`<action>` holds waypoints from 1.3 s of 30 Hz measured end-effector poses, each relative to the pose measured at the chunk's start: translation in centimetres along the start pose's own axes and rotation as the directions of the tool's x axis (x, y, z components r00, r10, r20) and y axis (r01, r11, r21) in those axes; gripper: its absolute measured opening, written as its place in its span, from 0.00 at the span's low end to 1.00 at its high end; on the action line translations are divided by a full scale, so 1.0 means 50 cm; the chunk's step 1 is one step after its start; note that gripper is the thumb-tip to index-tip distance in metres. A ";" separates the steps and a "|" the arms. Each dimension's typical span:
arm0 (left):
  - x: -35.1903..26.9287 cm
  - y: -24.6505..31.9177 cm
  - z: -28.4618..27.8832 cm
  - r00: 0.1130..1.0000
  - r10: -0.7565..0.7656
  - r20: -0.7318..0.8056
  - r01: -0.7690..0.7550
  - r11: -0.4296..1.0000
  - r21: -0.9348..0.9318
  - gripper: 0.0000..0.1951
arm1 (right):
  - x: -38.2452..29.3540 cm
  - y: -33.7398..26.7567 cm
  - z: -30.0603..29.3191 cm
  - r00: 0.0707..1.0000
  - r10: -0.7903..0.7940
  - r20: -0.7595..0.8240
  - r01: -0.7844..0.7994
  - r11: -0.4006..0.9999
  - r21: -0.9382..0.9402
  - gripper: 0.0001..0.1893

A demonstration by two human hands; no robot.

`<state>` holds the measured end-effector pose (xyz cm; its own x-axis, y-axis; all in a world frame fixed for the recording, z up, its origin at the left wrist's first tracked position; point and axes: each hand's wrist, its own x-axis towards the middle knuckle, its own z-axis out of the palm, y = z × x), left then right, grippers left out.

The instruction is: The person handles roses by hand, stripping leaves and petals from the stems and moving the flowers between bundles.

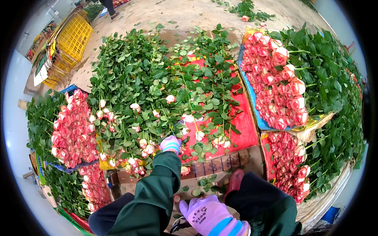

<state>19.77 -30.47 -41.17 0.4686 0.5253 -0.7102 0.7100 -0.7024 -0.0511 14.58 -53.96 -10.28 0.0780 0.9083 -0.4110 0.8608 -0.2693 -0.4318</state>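
My left hand, in a light purple knitted glove, reaches to the near edge of a heap of cut roses with pink-and-white heads. Its fingers are partly hidden among stems and leaves, so what it grips cannot be told. The heap lies over a red cloth on a low stand, heads mostly towards me. My right hand, gloved the same, is low in front of my body, its back to the camera; its palm is hidden. White-and-pink rose heads lie just left of my left hand.
Stacked rose bundles stand at the right and at the left. Yellow plastic crates lean at the upper left. Fallen leaves and rose heads lie near my boots. Part of another person is at the top.
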 end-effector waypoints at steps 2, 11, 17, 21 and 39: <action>0.017 -0.020 -0.001 0.995 -0.019 0.102 0.039 0.981 -0.190 0.27 | -0.002 0.004 -0.003 1.000 -0.005 -0.006 0.006 1.000 0.012 0.14; -0.146 -0.238 -0.193 0.847 0.483 -0.220 -0.303 0.099 -0.948 0.15 | -0.009 -0.025 0.013 0.998 -0.019 -0.062 0.021 1.000 0.017 0.14; -0.506 -0.365 -0.466 0.657 0.410 -0.633 0.069 -0.868 -0.491 0.16 | -0.002 -0.077 0.028 0.993 -0.058 -0.108 0.052 0.997 -0.060 0.12; -0.715 -0.384 -0.410 0.655 0.464 -0.596 -0.053 -0.759 -0.649 0.17 | -0.009 -0.104 0.033 0.954 -0.194 -0.229 0.186 0.981 -0.053 0.12; -0.777 -0.281 -0.192 0.621 0.780 -0.073 0.057 -0.138 -0.989 0.17 | 0.116 -0.118 -0.056 0.928 0.356 -0.109 0.094 0.060 0.994 0.21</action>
<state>-3.38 -36.42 -6.12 0.8835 -0.1864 -0.4297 0.4484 0.6016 0.6611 11.34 -46.21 -7.88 0.4339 0.7819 -0.4477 -0.4410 -0.2490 -0.8623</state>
